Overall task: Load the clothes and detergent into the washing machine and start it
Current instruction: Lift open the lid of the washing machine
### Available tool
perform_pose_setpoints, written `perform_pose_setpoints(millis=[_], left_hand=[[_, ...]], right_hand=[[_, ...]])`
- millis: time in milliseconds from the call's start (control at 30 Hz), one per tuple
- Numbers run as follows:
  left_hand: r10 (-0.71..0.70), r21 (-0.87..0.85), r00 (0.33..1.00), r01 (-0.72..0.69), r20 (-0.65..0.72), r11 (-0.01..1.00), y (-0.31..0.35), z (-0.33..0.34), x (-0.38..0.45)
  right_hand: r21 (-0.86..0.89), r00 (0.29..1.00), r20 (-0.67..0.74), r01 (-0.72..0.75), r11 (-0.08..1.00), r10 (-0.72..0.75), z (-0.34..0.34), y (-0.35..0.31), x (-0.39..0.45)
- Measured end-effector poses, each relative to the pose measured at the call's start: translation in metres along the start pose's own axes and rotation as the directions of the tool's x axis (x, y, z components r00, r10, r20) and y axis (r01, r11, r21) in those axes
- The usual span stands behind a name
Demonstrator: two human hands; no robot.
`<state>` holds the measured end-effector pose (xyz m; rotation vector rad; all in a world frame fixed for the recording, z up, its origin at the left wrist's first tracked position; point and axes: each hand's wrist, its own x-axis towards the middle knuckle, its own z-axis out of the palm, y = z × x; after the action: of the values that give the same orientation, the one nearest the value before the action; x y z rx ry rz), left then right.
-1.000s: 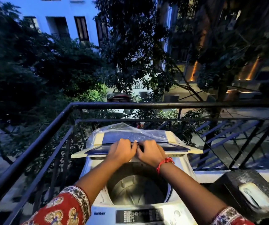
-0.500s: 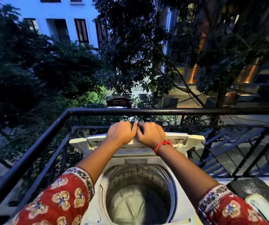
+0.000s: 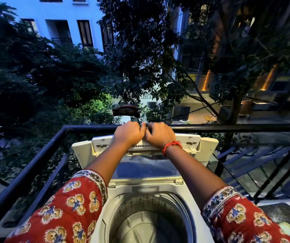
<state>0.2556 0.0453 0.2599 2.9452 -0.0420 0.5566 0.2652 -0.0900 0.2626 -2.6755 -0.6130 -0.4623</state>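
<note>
A white top-loading washing machine (image 3: 116, 186) stands on a balcony in front of me. Its folding lid (image 3: 189, 142) is raised upright, the underside facing me. My left hand (image 3: 129, 133) and my right hand (image 3: 160, 135), which wears a red thread at the wrist, grip the lid's top edge side by side with curled fingers, level with the black railing. The steel drum (image 3: 146, 213) below is open and holds nothing I can see. No clothes or detergent are in view.
A black metal railing (image 3: 228, 128) runs behind the machine and down the left side (image 3: 27, 172). A dark object (image 3: 281, 218) sits at the lower right beside the machine. Trees and buildings lie beyond.
Both hands have lifted the lid from half-folded over the opening to fully upright against the railing. The drum is now fully exposed, and the view has moved closer.
</note>
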Motion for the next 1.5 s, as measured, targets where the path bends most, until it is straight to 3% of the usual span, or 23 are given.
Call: perform_pose_setpoints(millis=[467, 833, 1133, 1367, 1500], left_hand=[[-0.045, -0.02, 0.991, 0.048, 0.123, 0.999, -0.024, 0.028, 0.076], [-0.019, -0.067, 0.986, 0.031, 0.168, 0.997, -0.027, 0.033, 0.086], [0.021, -0.036, 1.0, -0.022, -0.017, 0.999, -0.011, 0.007, 0.045], [0.038, 0.042, 0.995, -0.035, -0.09, 0.999, 0.007, -0.01, 0.006], [0.061, 0.028, 0.991, -0.058, -0.117, 0.998, 0.008, -0.006, -0.015]], right_hand=[[0.019, 0.996, 0.062, -0.067, 0.998, 0.065, 0.026, 0.021, 0.076], [0.081, 0.995, 0.098, -0.043, 0.996, 0.035, 0.031, 0.03, 0.086], [0.076, 1.0, 0.014, 0.006, 0.997, -0.007, 0.013, 0.016, 0.049], [-0.182, 0.994, -0.113, -0.018, 0.983, -0.002, 0.012, 0.003, 0.017], [-0.216, 0.992, -0.116, -0.069, 0.974, 0.045, 0.011, -0.003, 0.003]])
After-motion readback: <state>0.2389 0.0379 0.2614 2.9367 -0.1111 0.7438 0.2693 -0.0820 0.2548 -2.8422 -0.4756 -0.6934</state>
